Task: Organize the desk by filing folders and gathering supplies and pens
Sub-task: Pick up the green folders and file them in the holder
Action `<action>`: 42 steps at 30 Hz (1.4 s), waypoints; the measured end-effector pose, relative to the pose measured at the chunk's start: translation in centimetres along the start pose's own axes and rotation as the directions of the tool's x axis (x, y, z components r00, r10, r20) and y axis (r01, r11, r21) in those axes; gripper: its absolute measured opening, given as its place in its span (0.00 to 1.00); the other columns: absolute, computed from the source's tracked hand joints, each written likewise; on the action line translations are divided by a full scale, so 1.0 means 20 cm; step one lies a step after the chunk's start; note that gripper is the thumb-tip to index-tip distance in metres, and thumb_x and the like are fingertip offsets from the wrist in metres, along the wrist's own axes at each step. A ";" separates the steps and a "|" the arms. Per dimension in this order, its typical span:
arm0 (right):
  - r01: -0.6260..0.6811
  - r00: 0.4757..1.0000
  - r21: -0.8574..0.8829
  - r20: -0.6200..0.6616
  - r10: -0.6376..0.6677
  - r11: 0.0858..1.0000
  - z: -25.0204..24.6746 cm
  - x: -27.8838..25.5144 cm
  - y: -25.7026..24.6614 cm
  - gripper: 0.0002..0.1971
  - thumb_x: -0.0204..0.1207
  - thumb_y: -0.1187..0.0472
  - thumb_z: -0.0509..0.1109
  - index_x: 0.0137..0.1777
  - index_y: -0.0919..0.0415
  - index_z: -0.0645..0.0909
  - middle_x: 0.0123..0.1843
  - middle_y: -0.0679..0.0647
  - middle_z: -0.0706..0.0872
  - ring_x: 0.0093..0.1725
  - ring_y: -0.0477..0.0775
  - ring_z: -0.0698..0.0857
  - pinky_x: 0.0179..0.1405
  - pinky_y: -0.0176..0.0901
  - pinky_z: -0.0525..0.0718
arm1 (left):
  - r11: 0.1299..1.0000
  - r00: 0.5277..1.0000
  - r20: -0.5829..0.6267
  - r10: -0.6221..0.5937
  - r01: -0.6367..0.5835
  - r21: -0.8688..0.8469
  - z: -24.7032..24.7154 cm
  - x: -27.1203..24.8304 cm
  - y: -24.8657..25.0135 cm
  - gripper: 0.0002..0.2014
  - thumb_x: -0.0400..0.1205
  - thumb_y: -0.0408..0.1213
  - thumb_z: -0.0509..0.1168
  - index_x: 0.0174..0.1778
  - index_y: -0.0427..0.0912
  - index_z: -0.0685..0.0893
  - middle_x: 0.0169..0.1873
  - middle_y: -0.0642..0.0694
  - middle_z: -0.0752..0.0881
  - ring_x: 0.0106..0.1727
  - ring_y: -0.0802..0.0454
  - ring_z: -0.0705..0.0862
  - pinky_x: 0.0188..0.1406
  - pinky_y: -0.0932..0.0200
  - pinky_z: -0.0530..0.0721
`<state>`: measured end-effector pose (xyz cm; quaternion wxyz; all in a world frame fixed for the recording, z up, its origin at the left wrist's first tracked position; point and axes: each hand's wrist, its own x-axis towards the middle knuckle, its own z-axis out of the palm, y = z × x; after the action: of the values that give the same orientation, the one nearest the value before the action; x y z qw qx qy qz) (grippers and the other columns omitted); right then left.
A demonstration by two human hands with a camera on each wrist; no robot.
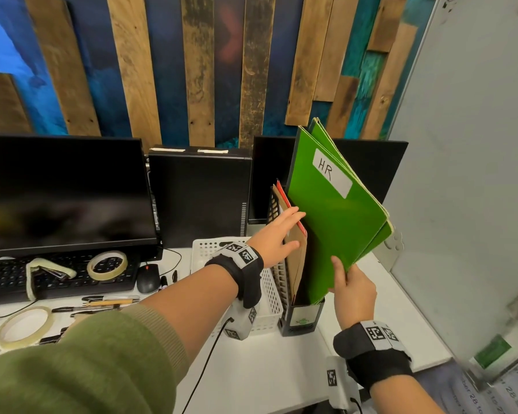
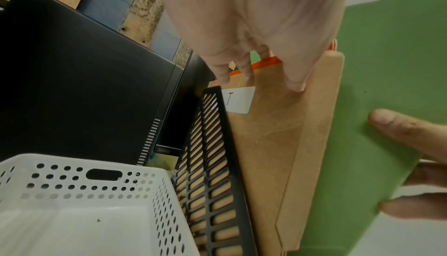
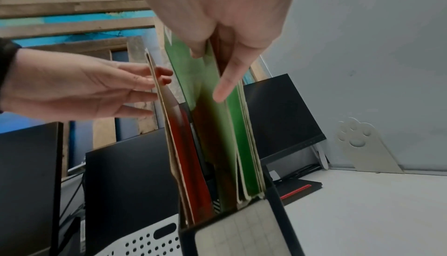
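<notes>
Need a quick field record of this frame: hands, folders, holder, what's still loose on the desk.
left hand: open, straight fingers press the brown folder aside
right hand: pinches the green folders at their lower edge
green folders: label reads HR; bottom already in the file holder, top tilted right
file holder: black, upright, also holds a red folder
white basket: left of the holder
loose on desk: tape rolls, stapler, pens

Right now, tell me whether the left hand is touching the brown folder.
Touching. The left wrist view shows the left hand with its fingertips pressed flat on the brown folder.
</notes>
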<state>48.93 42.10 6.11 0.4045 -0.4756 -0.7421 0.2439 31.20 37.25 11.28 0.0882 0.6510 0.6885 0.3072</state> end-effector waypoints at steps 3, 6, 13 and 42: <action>0.023 0.998 -0.120 0.068 -0.015 0.992 0.00 0.05 -0.03 0.21 0.83 0.49 0.58 0.28 0.51 0.61 0.25 0.51 0.74 0.29 0.54 0.81 0.27 0.43 0.70 | 1.000 1.000 0.005 0.006 -0.006 0.000 0.00 0.00 0.00 0.31 0.83 0.38 0.61 0.81 0.49 0.56 0.83 0.52 0.52 0.81 0.51 0.60 0.76 0.53 0.65; 0.048 0.985 -0.265 0.173 -0.001 0.963 0.02 0.07 0.00 0.14 0.84 0.55 0.58 0.38 0.58 0.73 0.34 0.54 0.80 0.32 0.51 0.74 0.31 0.39 0.67 | 1.000 1.000 0.009 0.004 -0.004 0.007 0.00 0.01 0.00 0.31 0.83 0.38 0.61 0.81 0.50 0.56 0.83 0.52 0.51 0.81 0.51 0.60 0.77 0.54 0.65; -0.035 0.938 -0.398 0.304 0.168 0.917 0.18 0.03 0.16 0.14 0.84 0.58 0.58 0.50 0.64 0.83 0.43 0.58 0.84 0.40 0.55 0.78 0.44 0.43 0.79 | 1.000 1.000 0.011 0.001 -0.001 0.026 0.00 0.01 0.01 0.31 0.84 0.39 0.60 0.81 0.50 0.56 0.83 0.53 0.51 0.80 0.51 0.62 0.73 0.55 0.69; 0.187 0.971 0.000 -0.148 -0.185 0.982 -0.04 0.08 -0.10 0.15 0.82 0.58 0.62 0.33 0.56 0.68 0.23 0.44 0.69 0.24 0.44 0.70 0.24 0.33 0.64 | 1.000 1.000 0.009 -0.004 0.004 -0.008 0.00 0.02 -0.01 0.31 0.84 0.39 0.60 0.81 0.51 0.54 0.83 0.53 0.50 0.81 0.51 0.60 0.76 0.54 0.66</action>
<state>48.23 42.61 8.56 0.4827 -0.4179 -0.7497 0.1740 30.92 37.56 11.29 0.0944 0.6508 0.6881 0.3068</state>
